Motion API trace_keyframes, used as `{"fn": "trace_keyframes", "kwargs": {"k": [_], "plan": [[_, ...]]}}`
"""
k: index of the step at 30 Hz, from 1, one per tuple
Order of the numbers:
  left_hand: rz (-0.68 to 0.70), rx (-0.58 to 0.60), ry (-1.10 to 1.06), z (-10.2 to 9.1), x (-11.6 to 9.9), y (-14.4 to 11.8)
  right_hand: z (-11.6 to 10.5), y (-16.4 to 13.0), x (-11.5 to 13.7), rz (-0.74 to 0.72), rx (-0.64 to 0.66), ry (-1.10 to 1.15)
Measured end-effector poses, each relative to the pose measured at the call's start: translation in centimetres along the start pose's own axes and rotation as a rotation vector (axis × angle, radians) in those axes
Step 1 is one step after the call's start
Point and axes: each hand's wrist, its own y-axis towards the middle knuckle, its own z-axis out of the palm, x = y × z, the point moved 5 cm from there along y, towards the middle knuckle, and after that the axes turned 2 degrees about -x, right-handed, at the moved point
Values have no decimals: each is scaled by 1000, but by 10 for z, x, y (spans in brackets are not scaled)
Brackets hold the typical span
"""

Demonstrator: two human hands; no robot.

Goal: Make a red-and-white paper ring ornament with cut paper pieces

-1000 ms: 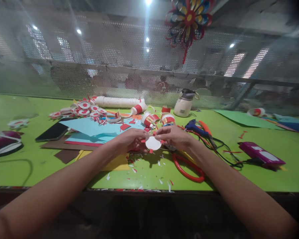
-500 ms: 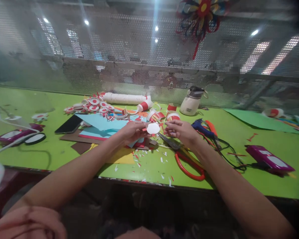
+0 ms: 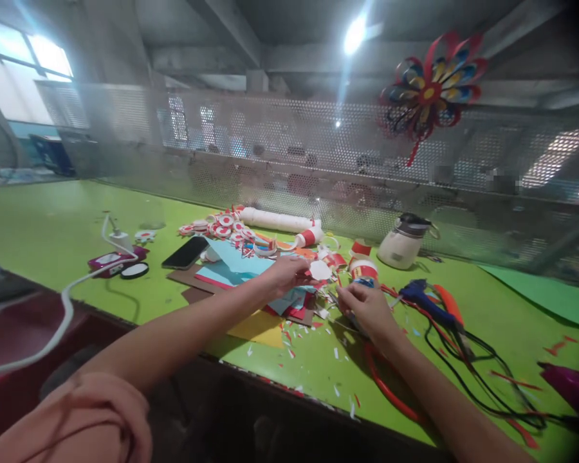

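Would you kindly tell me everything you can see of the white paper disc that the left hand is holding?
The white paper disc is small, round and plain on the side that shows, and looks like thin card. The left hand pinches its left edge with the fingers, holding it above the green table and the coloured paper sheets. It faces roughly toward the camera, slightly tilted. The right hand is lower and apart from it.

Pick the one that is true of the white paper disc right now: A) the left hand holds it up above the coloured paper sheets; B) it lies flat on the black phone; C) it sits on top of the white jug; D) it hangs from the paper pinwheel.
A: the left hand pinches the white paper disc at its edge, above the coloured paper sheets; the right hand is apart from it, lower down.
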Motion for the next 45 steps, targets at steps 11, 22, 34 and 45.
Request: {"fn": "trace_keyframes", "kwargs": {"k": [11,22,34,45], "plan": [[-31,23,15,-10,11,0,3,-2,-5,7,-21,80],[-86,26,38,-15,12,-8,-1,-1,-4,-4,-95,9],[-98,-99,1,-25,15,-5,-1,-2,-1,1,-75,-56],[125,-419,15,-84,-41,22,0,-3,3,-41,-62,-43]]}}
